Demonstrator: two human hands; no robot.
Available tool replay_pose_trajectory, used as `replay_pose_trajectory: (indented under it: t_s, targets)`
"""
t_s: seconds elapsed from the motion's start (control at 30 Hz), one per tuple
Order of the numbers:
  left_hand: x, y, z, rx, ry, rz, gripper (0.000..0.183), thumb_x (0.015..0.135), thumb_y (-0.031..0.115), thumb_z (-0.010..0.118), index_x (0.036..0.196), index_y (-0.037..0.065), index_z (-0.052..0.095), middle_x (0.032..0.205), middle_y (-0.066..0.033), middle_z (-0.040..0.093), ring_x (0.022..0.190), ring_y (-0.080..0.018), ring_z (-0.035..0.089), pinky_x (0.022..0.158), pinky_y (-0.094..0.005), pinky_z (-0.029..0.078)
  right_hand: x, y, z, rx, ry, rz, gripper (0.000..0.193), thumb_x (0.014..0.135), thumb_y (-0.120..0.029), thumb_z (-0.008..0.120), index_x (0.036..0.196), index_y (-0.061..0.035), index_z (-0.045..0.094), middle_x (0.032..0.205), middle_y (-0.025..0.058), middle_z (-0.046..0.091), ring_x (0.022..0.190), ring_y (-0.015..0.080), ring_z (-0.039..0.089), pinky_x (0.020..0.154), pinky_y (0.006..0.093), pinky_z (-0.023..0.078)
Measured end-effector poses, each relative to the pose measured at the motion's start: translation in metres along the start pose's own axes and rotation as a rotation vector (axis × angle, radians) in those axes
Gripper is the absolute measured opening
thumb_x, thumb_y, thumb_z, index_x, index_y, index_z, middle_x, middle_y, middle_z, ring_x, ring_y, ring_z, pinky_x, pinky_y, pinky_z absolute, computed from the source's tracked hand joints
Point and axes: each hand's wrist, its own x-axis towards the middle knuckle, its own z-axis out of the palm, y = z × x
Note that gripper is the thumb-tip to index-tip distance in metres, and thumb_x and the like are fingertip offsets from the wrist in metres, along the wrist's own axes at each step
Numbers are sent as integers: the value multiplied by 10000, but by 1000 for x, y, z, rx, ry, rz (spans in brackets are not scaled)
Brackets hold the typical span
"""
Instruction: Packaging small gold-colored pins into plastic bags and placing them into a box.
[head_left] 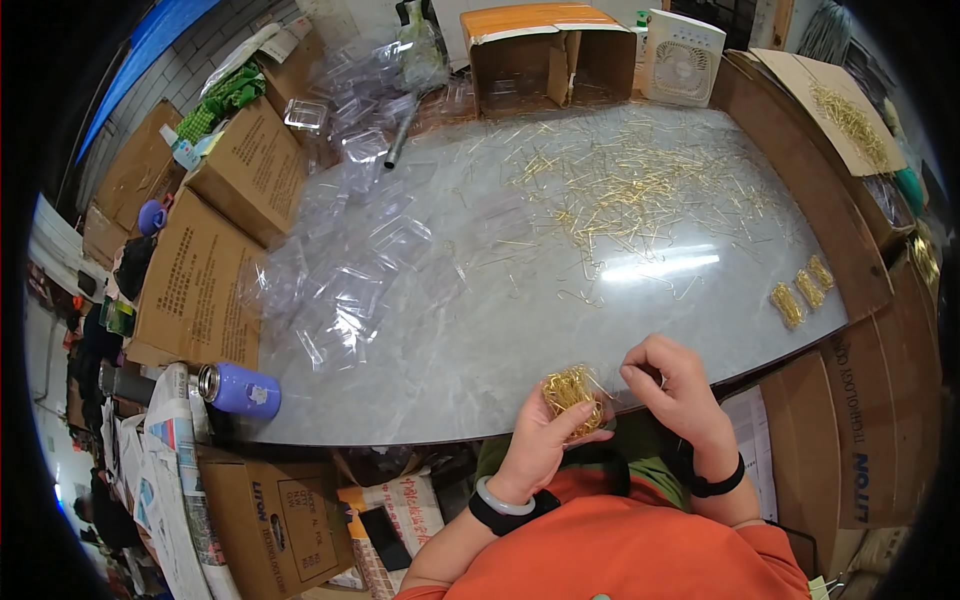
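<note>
My left hand (541, 440) is wrapped round a bundle of gold wire hooks (570, 388), held just over the table's front edge. A bit of clear plastic seems to show under the bundle. To its right, my right hand (672, 385) is raised with fingers curled and thumb drawn in. Whatever it may pinch is hidden. Loose gold wire hooks (630, 195) lie scattered over the far right of the grey table (480, 330). Three packed bundles of hooks (787, 304) rest by the right edge. Clear plastic cases (370, 255) are heaped on the left.
A purple bottle (240, 390) lies at the left front corner. Cardboard boxes (200, 285) line the left side. At the back are an open brown box (515, 75), a white fan (682, 62) and a dark tube (402, 135). A wooden board (800, 170) borders the right.
</note>
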Motion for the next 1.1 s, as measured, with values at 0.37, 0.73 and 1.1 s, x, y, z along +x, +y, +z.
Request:
replay_pose_trajectory:
  t_s: [0.37,0.73,1.1]
  targets:
    - [0,0,2,-8,26,-31,449,1005,60,609,1402,37,401,1242,-216,632,1063,-317,700,840,-443,643,-1,17,-8,2,250,30,49,882,-21,639,844,8,625,734,69,573,614,148,521,571,297,415]
    - [0,-3,-2,19,15,-22,429,1007,40,607,1389,43,412,1235,-207,644,1062,-308,702,831,-432,649,3,9,-15,-15,-238,230,165,769,-125,608,798,30,655,689,168,616,629,258,596,601,366,477]
    - [-3,-1,2,24,-11,-83,397,994,10,609,1357,30,450,1204,-182,663,1045,-306,713,823,-435,654,-1,21,-5,370,-212,441,162,865,-142,590,786,-3,611,658,-34,518,634,52,458,551,246,356]
